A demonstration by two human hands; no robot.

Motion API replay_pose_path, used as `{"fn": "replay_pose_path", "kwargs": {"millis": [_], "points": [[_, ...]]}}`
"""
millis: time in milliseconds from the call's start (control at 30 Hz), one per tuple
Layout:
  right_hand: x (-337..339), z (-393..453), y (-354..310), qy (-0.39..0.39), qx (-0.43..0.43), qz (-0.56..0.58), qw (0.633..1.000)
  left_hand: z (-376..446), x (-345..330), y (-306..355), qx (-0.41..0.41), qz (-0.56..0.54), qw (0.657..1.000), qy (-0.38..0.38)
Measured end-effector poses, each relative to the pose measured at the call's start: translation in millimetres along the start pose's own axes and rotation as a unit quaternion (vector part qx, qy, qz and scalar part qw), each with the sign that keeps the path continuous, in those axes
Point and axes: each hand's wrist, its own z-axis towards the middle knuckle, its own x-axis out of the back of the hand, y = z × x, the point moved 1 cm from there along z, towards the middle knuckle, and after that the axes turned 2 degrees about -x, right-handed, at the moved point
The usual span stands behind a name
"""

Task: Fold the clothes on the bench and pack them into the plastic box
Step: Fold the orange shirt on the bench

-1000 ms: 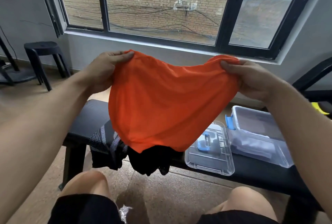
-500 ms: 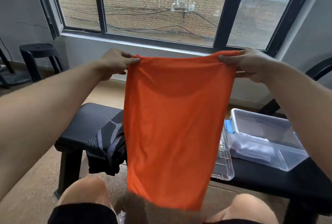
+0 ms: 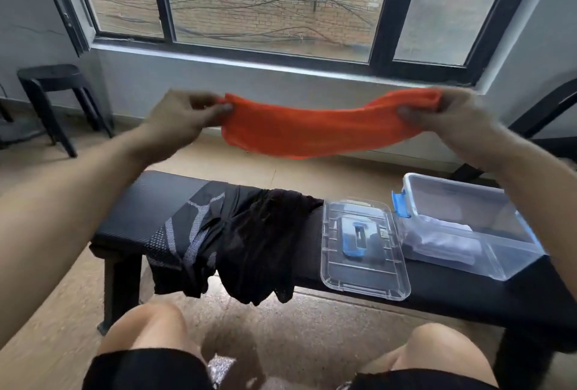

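Note:
An orange garment point(image 3: 315, 130) is stretched sideways in the air above the bench, flung up into a shallow band. My left hand point(image 3: 184, 117) pinches its left end and my right hand point(image 3: 449, 114) grips its right end. Below them, black clothes with grey patterning point(image 3: 231, 239) lie in a heap on the black bench point(image 3: 150, 202) and hang over its front edge. The clear plastic box point(image 3: 468, 233) with blue clips stands at the bench's right, with something white folded inside. Its clear lid point(image 3: 362, 249) lies flat between the heap and the box.
A black stool point(image 3: 53, 99) stands by the left wall. A wide window point(image 3: 281, 14) fills the wall behind the bench. Dark furniture point(image 3: 543, 121) sits at the far right. My knees point(image 3: 150, 327) are just in front of the bench.
The orange garment hung down long from both hands half a second ago; now its lower part has swung up and away, leaving a flat band. Both hands have spread wider apart.

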Motion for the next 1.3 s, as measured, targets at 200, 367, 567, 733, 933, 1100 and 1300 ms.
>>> {"fn": "replay_pose_path", "kwargs": {"millis": [200, 367, 567, 733, 933, 1100, 1300], "points": [[-52, -77, 79, -0.233, -0.108, -0.147, 0.955, -79, -22, -95, 0.113, 0.097, 0.965, -0.217], [-81, -111, 127, -0.352, -0.16, -0.248, 0.888, -112, -42, -130, 0.168, 0.155, 0.933, -0.279], [-88, -123, 123, -0.392, -0.186, -0.211, 0.876, -123, -42, -139, 0.194, 0.117, 0.907, -0.355], [-90, -132, 117, -0.435, -0.249, -0.147, 0.853, -127, -35, -140, 0.236, 0.091, 0.884, -0.394], [-96, -137, 120, -0.478, -0.337, -0.033, 0.811, -129, -29, -149, 0.3, 0.048, 0.86, -0.409], [-99, -127, 132, -0.425, -0.336, -0.028, 0.84, -121, -29, -159, 0.304, 0.041, 0.884, -0.354], [-97, -84, 143, -0.217, -0.274, -0.052, 0.935, -93, -43, -164, 0.257, 0.03, 0.951, -0.17]]}}
